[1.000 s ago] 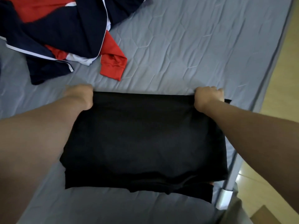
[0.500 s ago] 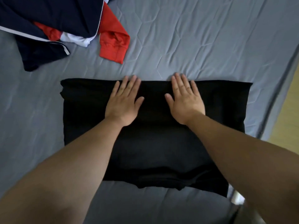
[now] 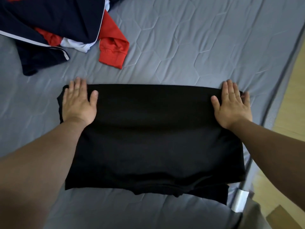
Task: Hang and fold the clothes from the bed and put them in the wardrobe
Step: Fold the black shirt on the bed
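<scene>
A black garment, folded into a rectangle, lies flat on the grey quilted bed. My left hand rests palm down on its far left corner, fingers spread and holding nothing. Over at the far right corner my right hand presses flat the same way, its fingertips reaching just past the fabric's edge. A heap of navy, red and white clothes sits at the top left, apart from the black garment.
The mattress edge runs down the right side, with a wooden floor beyond it. A shiny metal bed-frame corner shows at the lower right, close to the garment's near right corner.
Both hands slid apart from the middle of the garment's far edge out to its left and right corners, still flat. A second ago they gripped that edge in fists.
</scene>
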Tool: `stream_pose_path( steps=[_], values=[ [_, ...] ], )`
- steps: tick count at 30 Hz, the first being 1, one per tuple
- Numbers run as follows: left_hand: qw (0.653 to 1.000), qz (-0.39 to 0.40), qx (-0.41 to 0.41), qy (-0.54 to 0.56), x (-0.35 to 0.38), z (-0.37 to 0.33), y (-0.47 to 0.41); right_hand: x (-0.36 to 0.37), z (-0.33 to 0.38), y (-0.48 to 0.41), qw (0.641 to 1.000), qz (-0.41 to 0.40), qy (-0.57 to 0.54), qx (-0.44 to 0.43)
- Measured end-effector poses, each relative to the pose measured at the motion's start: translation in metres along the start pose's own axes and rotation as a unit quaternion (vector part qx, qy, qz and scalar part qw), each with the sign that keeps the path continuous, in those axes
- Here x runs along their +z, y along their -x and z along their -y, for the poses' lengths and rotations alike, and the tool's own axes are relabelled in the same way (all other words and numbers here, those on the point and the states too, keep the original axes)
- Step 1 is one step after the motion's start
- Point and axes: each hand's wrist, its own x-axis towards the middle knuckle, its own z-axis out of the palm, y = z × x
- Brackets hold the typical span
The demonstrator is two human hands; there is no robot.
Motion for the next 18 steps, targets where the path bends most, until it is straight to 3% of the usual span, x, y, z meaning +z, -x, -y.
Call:
stream_pose_path(
  steps=[3,5,7,9,11,15,18],
  values=[
    [0.986,0.055,-0.153,0.042,-0.007,0.012,-0.011,-0.003,0.002,-0.003,1.000,0.005,0.001,-0.002],
    [0.981,0.091,-0.164,0.042,-0.014,0.019,-0.018,-0.005,0.006,-0.004,1.000,-0.010,0.011,0.000],
    [0.989,0.074,-0.127,-0.008,-0.026,0.019,-0.021,-0.012,0.012,-0.005,0.999,-0.035,0.021,-0.010],
    [0.998,0.010,-0.039,-0.046,-0.037,0.016,-0.022,-0.026,0.022,-0.006,0.997,-0.066,0.001,-0.050],
    [0.997,0.011,0.060,-0.055,-0.046,0.009,-0.022,-0.041,0.034,-0.009,0.992,-0.054,-0.024,-0.112],
    [0.987,0.082,0.107,-0.093,-0.056,0.001,-0.027,-0.070,0.052,-0.026,0.983,0.110,-0.066,-0.134],
    [0.975,0.145,0.131,-0.103,-0.072,-0.009,-0.033,-0.091,0.060,-0.040,0.960,0.248,-0.023,-0.131]
  ],
)
